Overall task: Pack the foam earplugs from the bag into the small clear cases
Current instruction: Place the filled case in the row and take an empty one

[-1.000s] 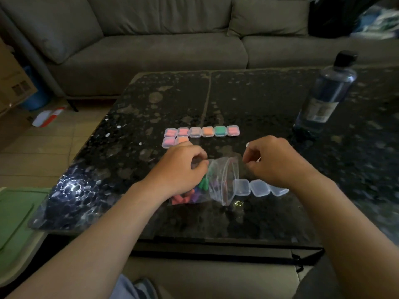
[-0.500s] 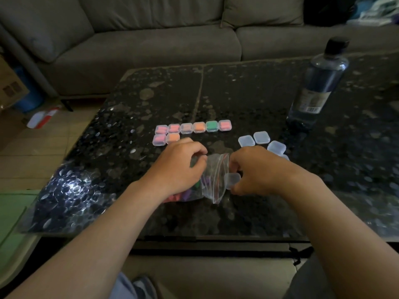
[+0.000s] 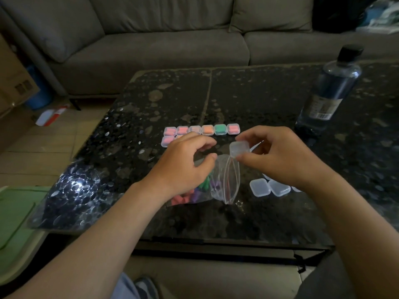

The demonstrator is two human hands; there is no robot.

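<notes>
Since half a second ago our right hand had come up off the table, bringing one small clear case with it. Its grip was closed on that case, thumb below and fingertips above, and it held the case just over the open mouth of the zip bag. The case looked empty and shut.

Our left hand stayed at the bag's left side, fingers curled, the thumb tip at the bag's rim. We could not tell whether that grip actually had hold of the plastic. The bag lay on the table between our hands, mouth turned towards the right, with pink, purple and green foam earplugs inside, partly under our left wrist.

Beyond our left hand sat the filled cases, six in a far row and more in a nearer row that our knuckles partly hid. Several empty cases lay just beside the bag, under our right wrist. A water bottle stood upright at the far right of the table, with a grey sofa behind.
</notes>
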